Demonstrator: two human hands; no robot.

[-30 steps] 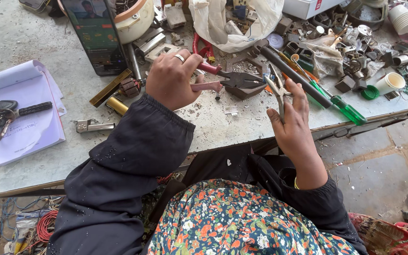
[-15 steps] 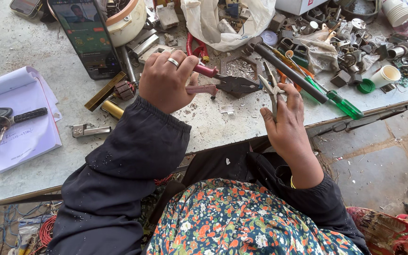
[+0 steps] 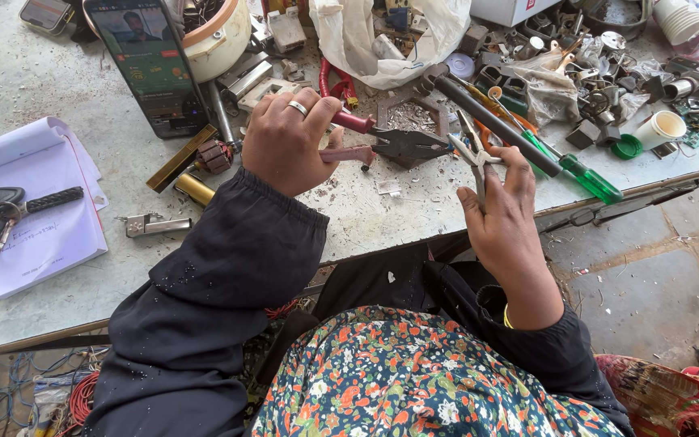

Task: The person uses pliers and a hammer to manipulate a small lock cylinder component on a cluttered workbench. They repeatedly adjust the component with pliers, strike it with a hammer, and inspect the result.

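Gripping red-handled pliers (image 3: 382, 144) in closed left hand (image 3: 289, 144), nose aimed rightward for reach. Pinching small metal piece (image 3: 476, 158) upright in right hand (image 3: 505, 212), fingers clamped, presenting it to the pliers' tip.

Scuffed grey worktable (image 3: 34, 81) above cracked, littered concrete floor (image 3: 657, 275), daylight.

Dark navy long sleeves (image 3: 228, 267) cover both arms; a floral garment (image 3: 414, 380) fills the lower centre. The left hand (image 3: 285, 142) wears a silver ring (image 3: 298, 108).
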